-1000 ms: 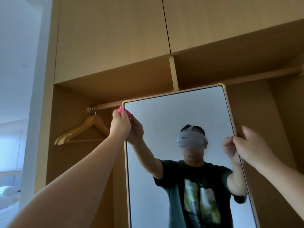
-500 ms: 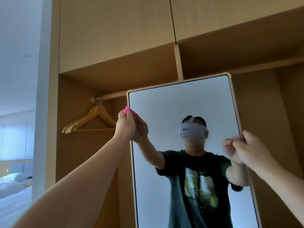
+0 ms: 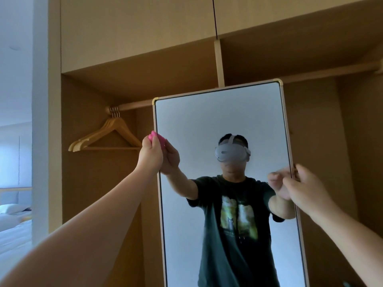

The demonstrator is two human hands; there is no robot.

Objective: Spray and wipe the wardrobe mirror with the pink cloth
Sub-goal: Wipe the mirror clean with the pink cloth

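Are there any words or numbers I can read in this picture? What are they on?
There are none that can be read.
T-shirt print reflected in the mirror: a picture; the small marks under it are too blurred to read.
Headset in the reflection: no readable label.
Pink cloth, wooden hangers: no writing shows.

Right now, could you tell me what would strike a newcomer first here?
The tall framed mirror stands centre-right before the open wardrobe. The left hand holds a bright pink cloth at its left edge; the right hand grips its right edge. Wooden hangers hang on the rail at left.
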